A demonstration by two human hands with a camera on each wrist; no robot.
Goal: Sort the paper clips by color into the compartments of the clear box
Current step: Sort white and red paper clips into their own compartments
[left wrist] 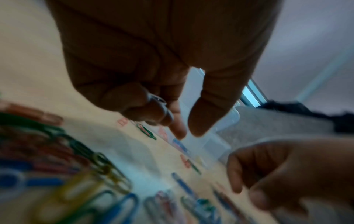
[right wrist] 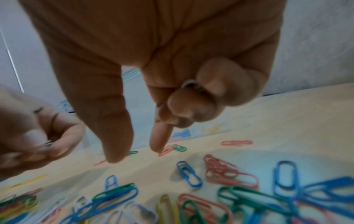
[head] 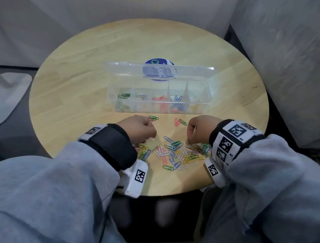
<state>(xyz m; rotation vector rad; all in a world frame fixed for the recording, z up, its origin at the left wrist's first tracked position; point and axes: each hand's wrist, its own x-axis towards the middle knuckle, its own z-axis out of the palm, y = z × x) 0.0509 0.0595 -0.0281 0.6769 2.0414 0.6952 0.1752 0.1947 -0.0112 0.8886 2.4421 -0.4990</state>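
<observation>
the left hand hovered at the pile's ten o'clock edge, its curled fingers tucking white clips against the palm, thumb and forefinger apart, probably to gather one colour per trip. the loose paper clips lay mixed at six o'clock on the table. the right hand likewise clamped a white clip in its curled fingers. the clear box stood open at twelve o'clock, partly sorted.

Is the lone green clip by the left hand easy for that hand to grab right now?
Probably yes: the green clip lies alone just beyond the left hand, though its curled fingers already hold a pale clip.
</observation>
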